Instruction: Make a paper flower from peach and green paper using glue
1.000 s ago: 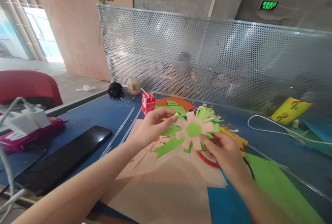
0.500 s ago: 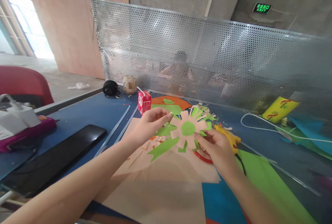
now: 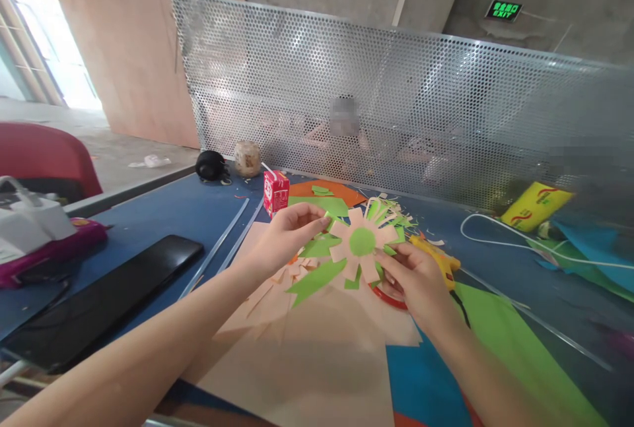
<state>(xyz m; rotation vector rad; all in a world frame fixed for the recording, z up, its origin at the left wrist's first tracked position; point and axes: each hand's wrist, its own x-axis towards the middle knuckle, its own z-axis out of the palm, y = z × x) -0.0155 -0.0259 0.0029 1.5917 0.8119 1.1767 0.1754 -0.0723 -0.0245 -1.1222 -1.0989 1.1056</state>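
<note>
A peach paper flower with round green centre (image 3: 362,242) was held up in the air, right of the small red drink carton (image 3: 276,193) and nearer the person. The left hand (image 3: 287,235) pinched a petal on the carton-side edge, thumb and fingertips closed on it. The right hand (image 3: 416,278), farther from the carton, gripped the lower petals, fingers mostly curled shut. A yellow glue gun (image 3: 438,257) lay on the blue table (image 3: 198,216) beyond that hand. A large peach paper sheet (image 3: 317,348) lay under the flower, nearer the person than the carton.
</note>
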